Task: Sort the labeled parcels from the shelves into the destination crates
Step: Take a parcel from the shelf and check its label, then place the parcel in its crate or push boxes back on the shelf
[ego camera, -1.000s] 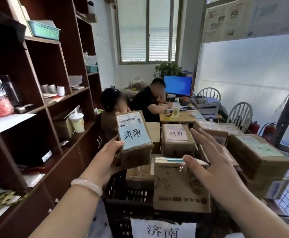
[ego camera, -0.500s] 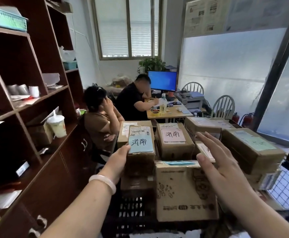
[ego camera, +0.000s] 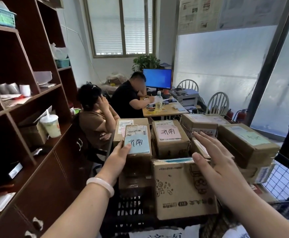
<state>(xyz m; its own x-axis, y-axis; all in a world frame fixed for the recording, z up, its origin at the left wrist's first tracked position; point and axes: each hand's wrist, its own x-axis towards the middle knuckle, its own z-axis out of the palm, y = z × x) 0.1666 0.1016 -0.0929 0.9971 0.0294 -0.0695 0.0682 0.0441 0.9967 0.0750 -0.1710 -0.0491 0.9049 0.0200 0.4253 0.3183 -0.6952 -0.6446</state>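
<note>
A small cardboard parcel with a blue handwritten label (ego camera: 137, 143) lies on the stack of boxes in the black crate (ego camera: 131, 206). My left hand (ego camera: 118, 158) holds its near left side, thumb on the label. Beside it sits a parcel with a pink label (ego camera: 169, 136), and in front a larger printed carton (ego camera: 179, 189). My right hand (ego camera: 214, 162) hovers above that carton's right corner with fingers spread, holding nothing. A white paper sign (ego camera: 164, 235) hangs on the crate's front.
Dark wooden shelves (ego camera: 28, 103) stand along the left, with a drink cup (ego camera: 51, 125) on them. Several more labelled parcels (ego camera: 246, 143) are piled at right above a wire cage (ego camera: 281, 182). Two people (ego camera: 95, 121) sit at a desk (ego camera: 164, 110) behind the crate.
My left hand has lowered the blue-labelled parcel from the air onto the stack in the crate. My right hand stays spread above the printed carton. The view has turned slightly right.
</note>
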